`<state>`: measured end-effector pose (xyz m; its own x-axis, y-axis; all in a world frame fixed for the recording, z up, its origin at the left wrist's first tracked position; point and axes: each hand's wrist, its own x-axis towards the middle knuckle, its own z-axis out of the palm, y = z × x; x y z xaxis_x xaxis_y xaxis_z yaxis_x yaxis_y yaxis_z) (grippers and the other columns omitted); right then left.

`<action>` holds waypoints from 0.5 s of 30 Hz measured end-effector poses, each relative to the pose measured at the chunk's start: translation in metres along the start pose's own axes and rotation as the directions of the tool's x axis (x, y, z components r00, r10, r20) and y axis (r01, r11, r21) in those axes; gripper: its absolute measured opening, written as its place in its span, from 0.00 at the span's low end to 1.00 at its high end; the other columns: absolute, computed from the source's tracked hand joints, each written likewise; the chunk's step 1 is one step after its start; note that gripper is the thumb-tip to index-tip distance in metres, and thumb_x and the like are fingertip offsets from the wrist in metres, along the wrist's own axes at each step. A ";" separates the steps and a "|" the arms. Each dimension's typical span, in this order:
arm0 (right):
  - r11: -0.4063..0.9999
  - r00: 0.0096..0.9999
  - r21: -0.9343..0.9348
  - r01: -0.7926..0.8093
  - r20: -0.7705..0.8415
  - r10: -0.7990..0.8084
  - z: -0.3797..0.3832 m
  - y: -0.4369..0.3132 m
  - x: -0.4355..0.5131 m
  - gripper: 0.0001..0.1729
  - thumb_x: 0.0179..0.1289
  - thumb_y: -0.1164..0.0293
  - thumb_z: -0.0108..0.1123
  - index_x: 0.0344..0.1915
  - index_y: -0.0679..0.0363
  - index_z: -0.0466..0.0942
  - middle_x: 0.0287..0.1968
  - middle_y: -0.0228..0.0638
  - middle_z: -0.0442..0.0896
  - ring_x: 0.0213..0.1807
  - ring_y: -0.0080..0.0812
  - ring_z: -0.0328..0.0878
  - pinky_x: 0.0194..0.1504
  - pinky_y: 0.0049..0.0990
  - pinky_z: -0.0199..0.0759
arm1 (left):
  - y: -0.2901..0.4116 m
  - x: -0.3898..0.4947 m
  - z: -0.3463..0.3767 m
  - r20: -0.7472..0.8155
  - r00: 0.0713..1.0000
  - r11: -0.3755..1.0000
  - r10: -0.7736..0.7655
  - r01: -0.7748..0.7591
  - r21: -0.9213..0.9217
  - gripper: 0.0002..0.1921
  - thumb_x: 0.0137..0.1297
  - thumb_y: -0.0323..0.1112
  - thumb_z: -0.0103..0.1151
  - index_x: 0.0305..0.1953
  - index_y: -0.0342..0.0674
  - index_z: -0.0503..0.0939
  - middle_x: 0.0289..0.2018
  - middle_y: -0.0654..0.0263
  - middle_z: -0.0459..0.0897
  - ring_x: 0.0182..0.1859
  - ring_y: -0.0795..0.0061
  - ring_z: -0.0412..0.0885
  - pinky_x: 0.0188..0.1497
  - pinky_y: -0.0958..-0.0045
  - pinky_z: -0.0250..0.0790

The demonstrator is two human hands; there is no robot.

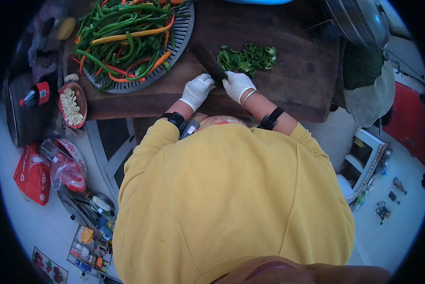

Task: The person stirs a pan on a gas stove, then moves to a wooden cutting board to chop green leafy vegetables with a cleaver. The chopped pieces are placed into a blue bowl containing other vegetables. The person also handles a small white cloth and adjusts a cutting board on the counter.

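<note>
My left hand [197, 91], in a white glove, is curled at the lower end of a dark, wide-bladed kitchen knife [208, 61]. What its fingertips hold, if anything, is hidden. My right hand [238, 86], gloved too, grips the knife near its lower end; the handle is mostly covered. The blade points away and to the left over a dark wooden board [297, 85]. Just beyond my right hand lies a pile of cut green peppers or greens [248, 58]. Green, red and orange long chili peppers [127, 46] are heaped on a grey slatted round tray [155, 80] at the upper left.
Peeled garlic cloves [70, 106] fill a small reddish dish [82, 96] at the left, beside a dark bottle with a red label [36, 94]. A metal pot [358, 21] stands at the upper right. Part of a blue object [260, 1] shows at the top edge.
</note>
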<state>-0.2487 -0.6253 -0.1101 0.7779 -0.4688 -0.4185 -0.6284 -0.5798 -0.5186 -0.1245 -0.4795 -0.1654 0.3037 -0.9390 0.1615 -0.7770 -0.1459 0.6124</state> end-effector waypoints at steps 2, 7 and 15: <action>0.974 0.991 0.195 -0.113 -0.048 0.125 -0.003 0.006 -0.001 0.17 0.64 0.61 0.56 0.45 0.62 0.78 0.32 0.53 0.83 0.35 0.56 0.81 0.40 0.47 0.76 | 0.001 -0.001 -0.004 0.016 1.000 0.999 -0.020 0.021 -0.038 0.07 0.55 0.32 0.65 0.36 0.44 0.82 0.39 0.61 0.82 0.40 0.57 0.82 0.39 0.62 0.77; 1.000 1.000 -0.002 0.008 -0.007 -0.008 -0.025 0.008 -0.030 0.15 0.64 0.63 0.55 0.45 0.60 0.78 0.33 0.53 0.82 0.36 0.57 0.80 0.39 0.49 0.73 | 0.001 -0.001 -0.011 -0.005 1.000 0.999 0.004 -0.004 -0.032 0.06 0.57 0.31 0.63 0.36 0.43 0.82 0.40 0.61 0.82 0.39 0.57 0.82 0.38 0.62 0.77; 0.996 0.990 -0.084 0.039 0.142 -0.026 -0.041 -0.005 -0.051 0.10 0.65 0.65 0.53 0.40 0.59 0.77 0.33 0.53 0.82 0.36 0.58 0.79 0.39 0.50 0.72 | 0.001 0.000 -0.009 0.017 0.999 0.998 -0.047 0.048 -0.033 0.09 0.57 0.31 0.63 0.40 0.43 0.84 0.42 0.60 0.83 0.39 0.56 0.83 0.39 0.63 0.78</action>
<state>-0.2853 -0.6257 -0.0554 0.7864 -0.3538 -0.5063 -0.5957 -0.6513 -0.4701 -0.1202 -0.4770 -0.1574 0.3307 -0.9361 0.1197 -0.7432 -0.1802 0.6443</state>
